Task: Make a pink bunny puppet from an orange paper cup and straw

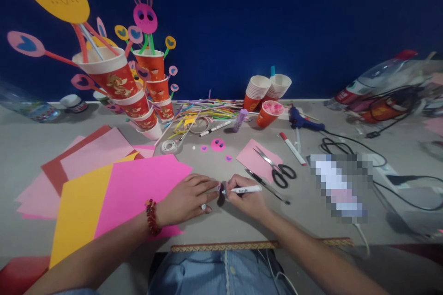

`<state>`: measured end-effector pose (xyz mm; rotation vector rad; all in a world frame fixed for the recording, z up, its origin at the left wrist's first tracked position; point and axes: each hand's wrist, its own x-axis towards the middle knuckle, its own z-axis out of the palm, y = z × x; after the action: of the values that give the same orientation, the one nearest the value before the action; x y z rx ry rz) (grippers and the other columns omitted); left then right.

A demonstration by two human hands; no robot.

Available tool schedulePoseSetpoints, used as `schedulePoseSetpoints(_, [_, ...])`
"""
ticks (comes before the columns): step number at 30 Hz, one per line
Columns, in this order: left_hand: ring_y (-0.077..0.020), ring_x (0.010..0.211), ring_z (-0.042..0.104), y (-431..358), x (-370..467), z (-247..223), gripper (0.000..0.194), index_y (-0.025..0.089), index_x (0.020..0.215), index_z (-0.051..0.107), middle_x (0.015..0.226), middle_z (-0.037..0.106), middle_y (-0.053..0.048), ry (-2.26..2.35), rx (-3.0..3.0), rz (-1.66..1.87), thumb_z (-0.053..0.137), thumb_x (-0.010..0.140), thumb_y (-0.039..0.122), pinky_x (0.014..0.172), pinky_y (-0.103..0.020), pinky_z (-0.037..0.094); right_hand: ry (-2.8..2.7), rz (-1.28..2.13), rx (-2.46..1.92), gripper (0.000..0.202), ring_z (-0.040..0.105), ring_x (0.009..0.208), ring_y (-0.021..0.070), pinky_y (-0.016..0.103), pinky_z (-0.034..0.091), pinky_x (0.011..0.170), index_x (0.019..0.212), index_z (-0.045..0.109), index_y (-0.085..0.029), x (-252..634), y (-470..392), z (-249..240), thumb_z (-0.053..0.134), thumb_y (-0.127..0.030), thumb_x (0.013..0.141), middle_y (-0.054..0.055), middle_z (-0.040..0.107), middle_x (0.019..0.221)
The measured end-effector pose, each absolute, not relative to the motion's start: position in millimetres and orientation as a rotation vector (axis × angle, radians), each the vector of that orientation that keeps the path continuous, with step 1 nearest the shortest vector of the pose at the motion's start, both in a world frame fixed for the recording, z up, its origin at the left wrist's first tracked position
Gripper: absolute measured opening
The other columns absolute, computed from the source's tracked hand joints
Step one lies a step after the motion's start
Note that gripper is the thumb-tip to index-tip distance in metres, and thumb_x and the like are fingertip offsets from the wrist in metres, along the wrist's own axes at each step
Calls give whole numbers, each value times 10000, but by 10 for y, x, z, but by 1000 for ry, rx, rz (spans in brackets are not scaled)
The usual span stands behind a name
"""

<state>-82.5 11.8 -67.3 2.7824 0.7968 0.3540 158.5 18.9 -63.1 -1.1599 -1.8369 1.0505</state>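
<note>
My right hand (247,200) grips a white acrylic marker (249,189), its tip pointing left onto a small dark piece (220,200) on the table. Fingers stretched out and lying low, my left hand (185,197) touches that piece's edge with its fingertips. The piece's exact shape is partly hidden between the hands. Under my left wrist lies a bright pink paper sheet (141,193). Just beyond my hands are a pink paper face (218,144) with dark eyes and two small pink discs with purple hearts, one of them a heart disc (229,158).
Scissors (277,166) lie on light pink paper (251,152), a thin brush (266,185) nearby. Stacked red cups (114,80) with paper figures stand left. Farther back are pipe cleaners (207,106), a glue stick (240,120) and a blue glue gun (304,121); cables (346,147) run right.
</note>
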Motion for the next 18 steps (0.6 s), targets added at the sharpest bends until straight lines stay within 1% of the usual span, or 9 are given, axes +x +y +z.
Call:
schedulePoseSetpoints(5, [-289, 1308, 500, 119, -821, -651, 404, 213, 1349, 538, 1450, 571, -105, 798, 2778, 344, 557, 985, 389, 1069, -461, 414, -1847, 1035, -1132, 121, 468, 530, 119, 230, 355, 522, 640, 520, -217, 1591, 193, -634, 535, -160, 745, -30, 557, 580])
schedulePoseSetpoints(9, [-287, 1306, 505, 119, -823, -658, 419, 212, 1355, 531, 1439, 578, -109, 799, 2783, 353, 572, 978, 391, 1063, -465, 420, -1803, 1045, -1157, 135, 452, 520, 117, 230, 346, 511, 640, 530, -215, 1589, 194, -631, 555, -178, 767, -37, 534, 569])
schedulePoseSetpoints(14, [-293, 1303, 504, 117, -823, -664, 406, 205, 1344, 538, 1444, 577, -107, 800, 2785, 355, 560, 984, 393, 1051, -470, 427, -1790, 1040, -1200, 134, 494, 549, 126, 234, 379, 543, 677, 561, -211, 1579, 187, -618, 561, -205, 811, -26, 584, 611])
schedulePoseSetpoints(18, [-291, 1299, 504, 116, -814, -653, 395, 199, 1338, 542, 1442, 577, -107, 799, 2784, 350, 557, 987, 380, 1052, -470, 426, -1791, 1070, -1201, 116, 510, 561, 129, 234, 391, 550, 693, 570, -210, 1576, 186, -619, 563, -206, 809, -17, 623, 641])
